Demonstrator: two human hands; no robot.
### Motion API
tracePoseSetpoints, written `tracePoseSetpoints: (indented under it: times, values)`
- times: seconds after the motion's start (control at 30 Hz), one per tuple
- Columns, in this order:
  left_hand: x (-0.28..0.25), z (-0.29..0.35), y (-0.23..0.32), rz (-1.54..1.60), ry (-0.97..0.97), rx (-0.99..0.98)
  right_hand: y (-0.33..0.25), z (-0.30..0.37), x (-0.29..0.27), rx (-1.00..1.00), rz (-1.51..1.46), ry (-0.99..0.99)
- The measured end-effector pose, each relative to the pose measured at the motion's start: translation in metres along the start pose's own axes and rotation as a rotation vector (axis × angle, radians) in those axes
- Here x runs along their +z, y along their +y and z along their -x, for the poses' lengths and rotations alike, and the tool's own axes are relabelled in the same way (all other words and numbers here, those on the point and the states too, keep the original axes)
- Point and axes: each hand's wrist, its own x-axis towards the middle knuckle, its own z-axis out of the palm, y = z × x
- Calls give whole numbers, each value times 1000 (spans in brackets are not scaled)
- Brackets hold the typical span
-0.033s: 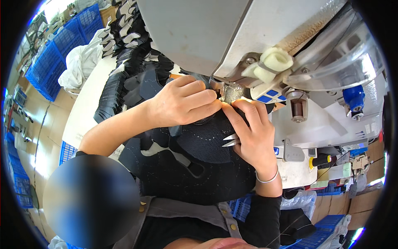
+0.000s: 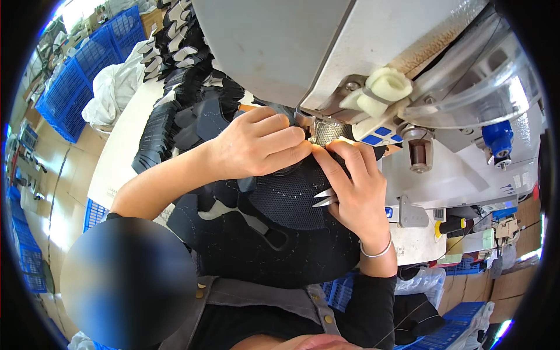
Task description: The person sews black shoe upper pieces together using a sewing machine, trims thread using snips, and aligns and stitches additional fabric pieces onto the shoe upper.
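Observation:
My left hand (image 2: 259, 143) has its fingers curled into a pinch by the sewing machine's needle area (image 2: 304, 118). What its fingertips hold is hidden. Beside it, my right hand (image 2: 356, 184) meets the left at the fingertips, thumb and forefinger close to the machine's perforated metal part (image 2: 328, 132). Thread snips (image 2: 324, 202) are tucked in my right hand, their two pointed blades sticking out toward the left. Under both hands lies a black mesh fabric piece (image 2: 286, 201), with dark cut-out panels (image 2: 233, 251) spreading over the near edge.
Stacks of black and white cut pieces (image 2: 175, 99) lie at the far left of the white table (image 2: 119, 143). The machine's grey head (image 2: 268, 41) overhangs the far side. A bobbin of brown thread (image 2: 418, 150) sits at right. Blue crates (image 2: 64, 102) stand on the floor.

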Motion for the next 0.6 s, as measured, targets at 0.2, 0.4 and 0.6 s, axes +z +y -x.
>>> tracePoseSetpoints:
  times: [0.2, 0.4, 0.6]
  values:
    - [0, -2, -1, -7, -4, -2, 1, 1, 2, 5, -2, 9]
    - [-1, 0, -3, 12, -34, 17, 1, 2, 2, 15, 25, -7]
    - [0, -1, -4, 24, -21, 14, -1, 1, 4, -8, 43, 10]
